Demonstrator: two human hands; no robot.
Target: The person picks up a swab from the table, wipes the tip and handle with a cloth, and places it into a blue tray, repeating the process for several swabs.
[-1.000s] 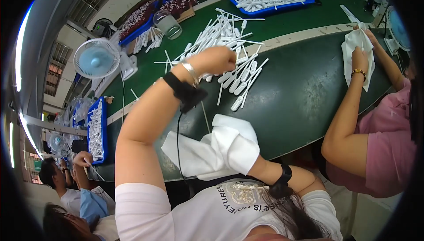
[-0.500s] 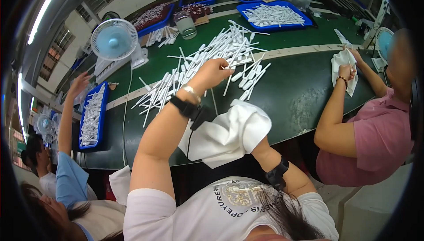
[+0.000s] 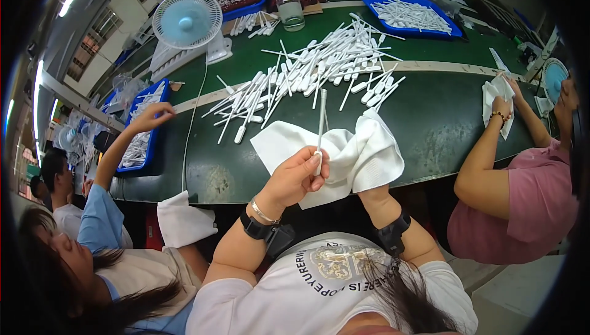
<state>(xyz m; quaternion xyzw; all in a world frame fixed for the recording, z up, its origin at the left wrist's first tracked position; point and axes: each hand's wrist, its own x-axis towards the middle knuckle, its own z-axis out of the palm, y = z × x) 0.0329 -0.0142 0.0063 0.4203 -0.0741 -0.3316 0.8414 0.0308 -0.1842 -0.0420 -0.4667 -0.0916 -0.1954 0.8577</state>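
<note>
Between the thumb and fingers of my left hand point(image 3: 296, 174) stands a white plastic stick point(image 3: 322, 117), its thin shaft pointing up and its thicker end in the grip. Directly behind that hand hangs a white cloth point(image 3: 378, 157). The cloth covers my right hand, so its fingers are hidden; only the wrist and forearm point(image 3: 381, 207) show below it. Beyond the cloth, a loose pile of similar white sticks point(image 3: 319, 65) is spread over the green table point(image 3: 239, 157).
A blue tray point(image 3: 458, 30) of white sticks stands at the back right, another blue tray point(image 3: 165, 98) at the left. A fan point(image 3: 187, 20) and a glass jar point(image 3: 291, 12) are behind the pile. Co-workers sit on both sides; the right one's hands point(image 3: 503, 106) hold a cloth.
My left hand has drawn back from the pile to the cloth, with a stick now upright in it. The left co-worker's raised hand has come down over the left tray. The view has shifted.
</note>
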